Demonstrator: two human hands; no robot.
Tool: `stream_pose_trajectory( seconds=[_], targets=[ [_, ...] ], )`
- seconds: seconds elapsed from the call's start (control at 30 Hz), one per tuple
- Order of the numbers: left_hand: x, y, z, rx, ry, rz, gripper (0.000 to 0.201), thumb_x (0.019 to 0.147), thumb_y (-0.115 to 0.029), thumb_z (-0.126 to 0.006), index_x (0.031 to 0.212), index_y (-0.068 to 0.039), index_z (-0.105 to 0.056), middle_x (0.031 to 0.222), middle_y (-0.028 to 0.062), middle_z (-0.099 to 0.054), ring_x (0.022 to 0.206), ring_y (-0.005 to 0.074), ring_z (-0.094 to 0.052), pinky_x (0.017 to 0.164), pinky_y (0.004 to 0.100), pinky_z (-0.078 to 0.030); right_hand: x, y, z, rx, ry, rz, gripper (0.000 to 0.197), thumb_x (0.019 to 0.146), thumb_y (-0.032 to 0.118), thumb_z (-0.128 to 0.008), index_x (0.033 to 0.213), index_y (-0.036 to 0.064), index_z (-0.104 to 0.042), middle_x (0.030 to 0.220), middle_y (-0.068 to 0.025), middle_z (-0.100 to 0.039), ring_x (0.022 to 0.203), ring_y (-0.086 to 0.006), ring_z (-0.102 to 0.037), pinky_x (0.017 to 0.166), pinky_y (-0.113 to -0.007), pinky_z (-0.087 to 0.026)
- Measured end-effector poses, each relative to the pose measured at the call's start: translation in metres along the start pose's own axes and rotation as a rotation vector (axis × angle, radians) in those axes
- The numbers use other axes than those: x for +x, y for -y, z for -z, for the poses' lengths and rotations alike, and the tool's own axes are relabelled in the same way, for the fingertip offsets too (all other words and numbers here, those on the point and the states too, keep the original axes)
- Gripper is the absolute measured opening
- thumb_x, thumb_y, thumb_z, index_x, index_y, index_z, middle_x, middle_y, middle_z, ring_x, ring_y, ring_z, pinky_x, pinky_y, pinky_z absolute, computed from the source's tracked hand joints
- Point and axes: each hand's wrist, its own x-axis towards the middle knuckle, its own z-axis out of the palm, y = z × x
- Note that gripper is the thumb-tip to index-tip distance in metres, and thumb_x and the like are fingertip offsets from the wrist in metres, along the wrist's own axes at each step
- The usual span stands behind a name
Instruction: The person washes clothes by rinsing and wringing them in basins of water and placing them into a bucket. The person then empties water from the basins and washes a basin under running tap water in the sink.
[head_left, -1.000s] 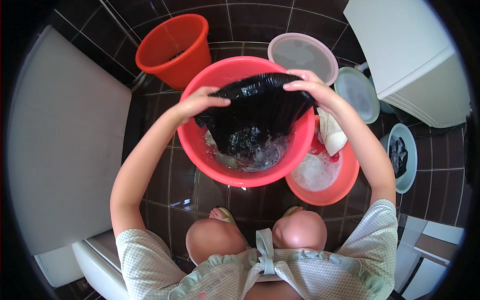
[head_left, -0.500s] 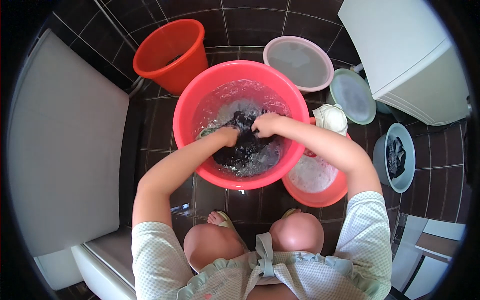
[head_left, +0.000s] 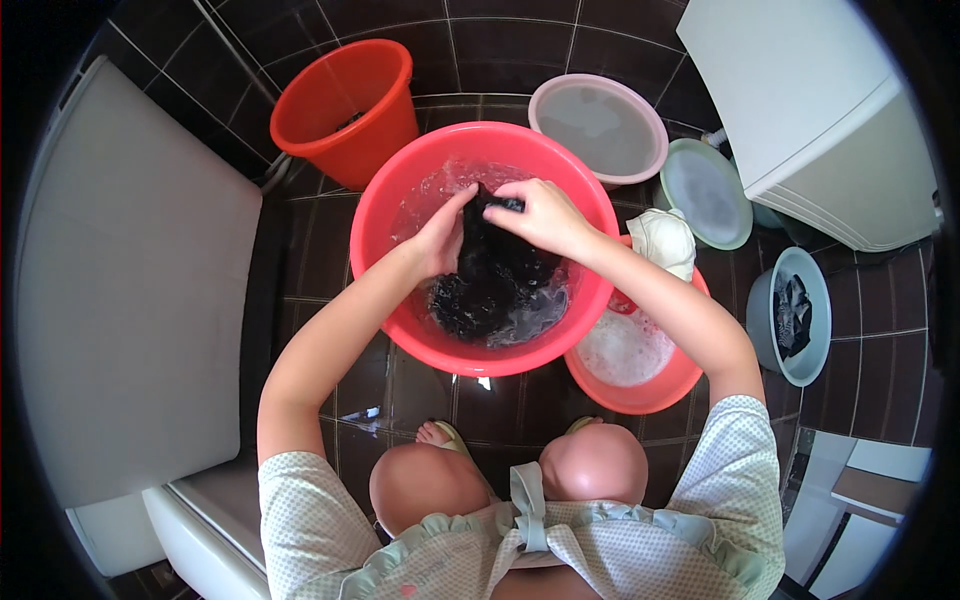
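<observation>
Together, two hands (head_left: 543, 213) hold one black cloth (head_left: 500, 255).

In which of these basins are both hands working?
The large pink basin: left hand and right hand hold black cloth there. No hand is in the others, such as the foamy orange-red basin or the light-blue basin.

Orange-red bucket (head_left: 384, 146) near tiled wall (head_left: 508, 58)
</observation>
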Motion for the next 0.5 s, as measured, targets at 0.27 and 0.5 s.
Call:
stream_pose_trajectory(
  seconds=[0.27, 0.5],
  targets=[
    [-0.024, -0.017, -0.023, -0.194, -0.051, -0.193, 0.015, 0.066, -0.007, -0.046, 0.078, -0.002, -0.053, 0.073, 0.0106, -0.057, 0.065, 0.0223, -0.056, 0.066, 0.0335, -0.049, -0.016, -0.029, 0.006, 0.667, 0.216, -0.004, 0.037, 0.075, 0.008, -0.052, 0.112, 0.0011, -0.049, 0.094, -0.0116, -0.058, 0.081, -0.0137, -0.059, 0.070, -0.023, -0.046],
    [-0.070, -0.053, -0.056, -0.310, 0.123, -0.384, 0.017, 0.068, -0.008, -0.044, 0.080, 0.003, -0.051, 0.074, 0.0110, -0.057, 0.066, 0.0216, -0.057, 0.067, 0.0326, -0.049, -0.013, -0.042, -0.038, 0.538, 0.295, 0.112, 0.083, 0.058, 0.014, -0.076, 0.127, 0.0041, -0.030, 0.124, -0.0143, -0.039, 0.115, -0.0201, -0.036, 0.097, -0.031, -0.026]
  ],
)
